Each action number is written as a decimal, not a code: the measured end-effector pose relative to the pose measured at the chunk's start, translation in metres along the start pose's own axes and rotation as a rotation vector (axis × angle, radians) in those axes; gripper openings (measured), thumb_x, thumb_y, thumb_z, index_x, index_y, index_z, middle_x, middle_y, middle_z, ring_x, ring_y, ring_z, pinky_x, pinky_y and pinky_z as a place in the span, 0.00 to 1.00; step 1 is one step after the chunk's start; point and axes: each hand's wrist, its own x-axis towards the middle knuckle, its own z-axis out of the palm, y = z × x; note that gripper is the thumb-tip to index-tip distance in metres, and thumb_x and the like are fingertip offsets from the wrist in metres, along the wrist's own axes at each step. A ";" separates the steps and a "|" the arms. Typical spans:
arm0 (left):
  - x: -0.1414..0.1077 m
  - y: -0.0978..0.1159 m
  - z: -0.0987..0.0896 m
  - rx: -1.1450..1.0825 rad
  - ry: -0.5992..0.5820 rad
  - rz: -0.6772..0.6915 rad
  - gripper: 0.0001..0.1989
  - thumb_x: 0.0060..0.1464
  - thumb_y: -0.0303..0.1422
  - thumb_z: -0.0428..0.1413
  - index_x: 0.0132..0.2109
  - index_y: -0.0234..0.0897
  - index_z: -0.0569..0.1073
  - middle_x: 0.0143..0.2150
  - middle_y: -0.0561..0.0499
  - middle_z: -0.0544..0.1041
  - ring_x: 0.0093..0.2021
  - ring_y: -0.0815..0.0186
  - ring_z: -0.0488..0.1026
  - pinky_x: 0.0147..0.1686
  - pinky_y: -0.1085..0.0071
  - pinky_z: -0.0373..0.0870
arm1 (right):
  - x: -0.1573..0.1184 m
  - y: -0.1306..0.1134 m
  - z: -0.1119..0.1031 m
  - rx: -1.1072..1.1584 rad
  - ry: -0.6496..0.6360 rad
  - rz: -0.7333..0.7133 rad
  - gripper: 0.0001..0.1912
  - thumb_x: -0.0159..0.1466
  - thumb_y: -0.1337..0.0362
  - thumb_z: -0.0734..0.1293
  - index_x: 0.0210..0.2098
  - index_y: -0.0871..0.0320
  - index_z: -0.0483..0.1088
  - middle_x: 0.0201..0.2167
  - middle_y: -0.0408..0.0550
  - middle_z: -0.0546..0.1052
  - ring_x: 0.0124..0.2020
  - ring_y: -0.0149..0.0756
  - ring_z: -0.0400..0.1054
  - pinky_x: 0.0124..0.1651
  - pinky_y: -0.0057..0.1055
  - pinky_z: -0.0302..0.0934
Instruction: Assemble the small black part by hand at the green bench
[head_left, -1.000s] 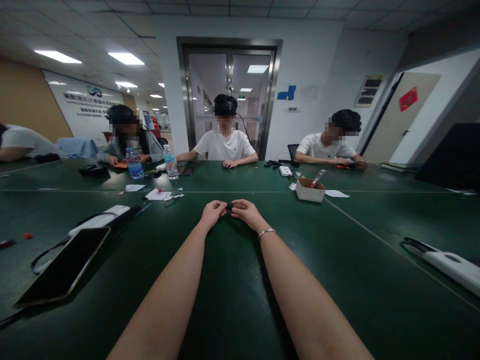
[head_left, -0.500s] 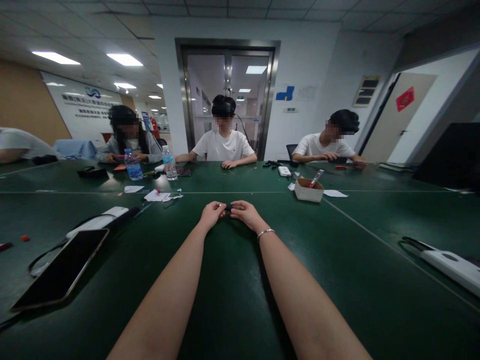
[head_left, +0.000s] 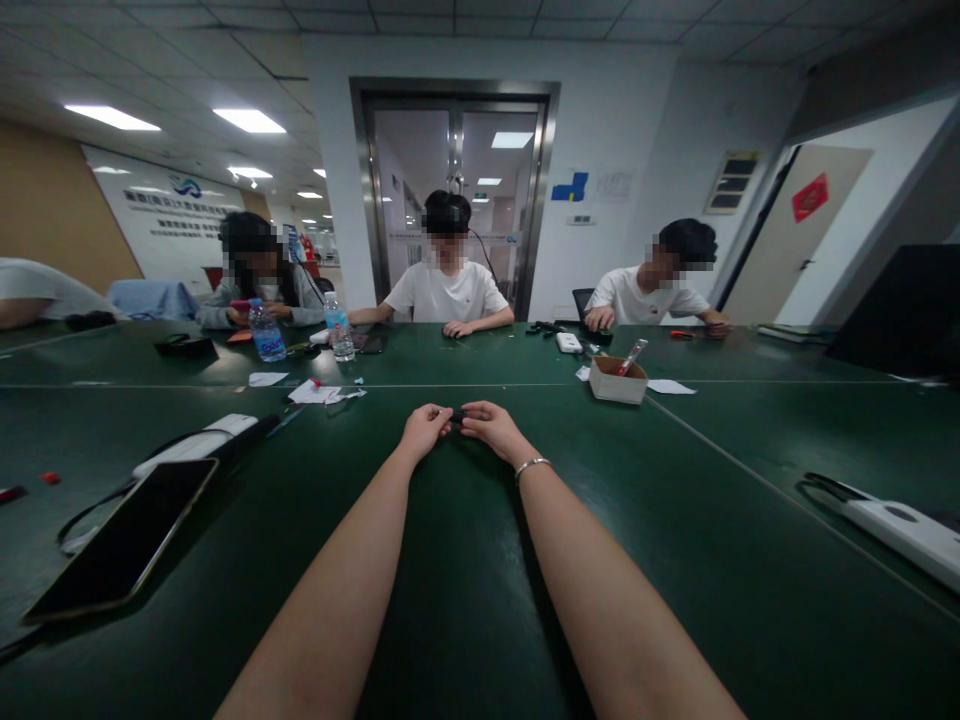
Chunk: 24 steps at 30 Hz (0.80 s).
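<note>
Both my arms reach forward over the dark green table (head_left: 465, 560). Between my fingertips is a small black object (head_left: 457, 416), too small and too covered by fingers for me to tell its kind. My left hand (head_left: 426, 432) pinches its left end, where a tiny pale spot shows. My right hand (head_left: 491, 428), with a silver bangle (head_left: 532, 464) at the wrist, is closed on its right end. The hands are close together, low over the tabletop.
A phone (head_left: 124, 540) lies at the left by a white device (head_left: 202, 445) with a black strap. Ahead are water bottles (head_left: 267, 332), paper scraps (head_left: 315, 392) and a small box (head_left: 617, 382). Another white device (head_left: 904, 535) lies right. Several people sit across the table.
My hands and the small black object have hardly moved. Across the table, the person at the right has moved a hand, with a dark object, leftward and down to the tabletop.
</note>
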 end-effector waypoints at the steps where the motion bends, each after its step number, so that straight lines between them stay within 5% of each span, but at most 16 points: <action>1: 0.000 0.001 0.000 0.003 0.002 -0.003 0.15 0.47 0.40 0.60 0.35 0.30 0.72 0.24 0.50 0.72 0.24 0.71 0.68 0.26 0.74 0.63 | 0.000 0.000 0.000 -0.002 0.000 0.002 0.14 0.52 0.79 0.70 0.37 0.63 0.71 0.34 0.48 0.72 0.33 0.32 0.72 0.36 0.26 0.72; 24: 0.005 -0.010 -0.003 0.057 -0.020 0.015 0.17 0.48 0.43 0.58 0.37 0.31 0.72 0.26 0.49 0.73 0.25 0.69 0.69 0.27 0.73 0.64 | 0.001 0.001 0.000 0.023 -0.021 0.002 0.13 0.52 0.81 0.68 0.36 0.63 0.70 0.34 0.48 0.73 0.33 0.31 0.72 0.35 0.24 0.71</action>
